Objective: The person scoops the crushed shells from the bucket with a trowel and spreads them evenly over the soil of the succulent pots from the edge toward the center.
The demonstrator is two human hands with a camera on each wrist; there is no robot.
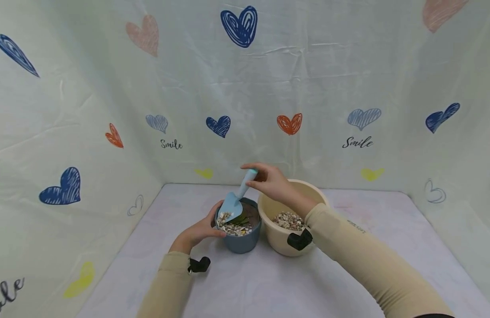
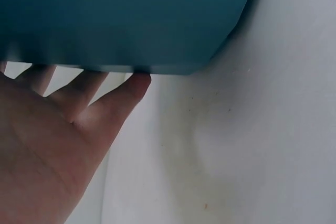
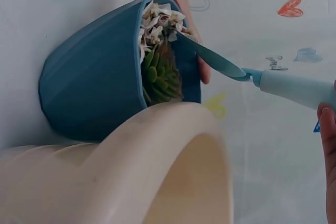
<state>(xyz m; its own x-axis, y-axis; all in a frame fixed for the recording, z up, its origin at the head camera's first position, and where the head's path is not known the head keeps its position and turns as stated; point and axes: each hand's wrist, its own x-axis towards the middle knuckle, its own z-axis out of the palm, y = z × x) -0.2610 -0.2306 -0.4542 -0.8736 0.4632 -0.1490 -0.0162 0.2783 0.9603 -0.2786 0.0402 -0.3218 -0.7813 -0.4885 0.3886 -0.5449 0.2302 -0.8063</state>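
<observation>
My right hand [image 1: 273, 182] pinches the handle of a light blue hand trowel [image 1: 231, 204] near its top end. The trowel slants down, its blade tip among pale stone chips [image 3: 155, 24] at the left side of a blue flowerpot [image 1: 242, 244]. A green succulent [image 3: 160, 74] grows in the pot beside the chips, partly hidden by the blade in the head view. My left hand [image 1: 199, 232] holds the pot from the left, thumb at the near rim and fingers along the outer wall. In the left wrist view, its fingertips touch the pot's side.
A larger cream tub [image 1: 274, 240] stands right beside the pot, with stone chips [image 1: 288, 221] in its bottom; my right forearm passes over its rim. A white cloth [image 1: 245, 287] covers the table. Heart-printed curtains [image 1: 324, 79] hang behind and at the sides.
</observation>
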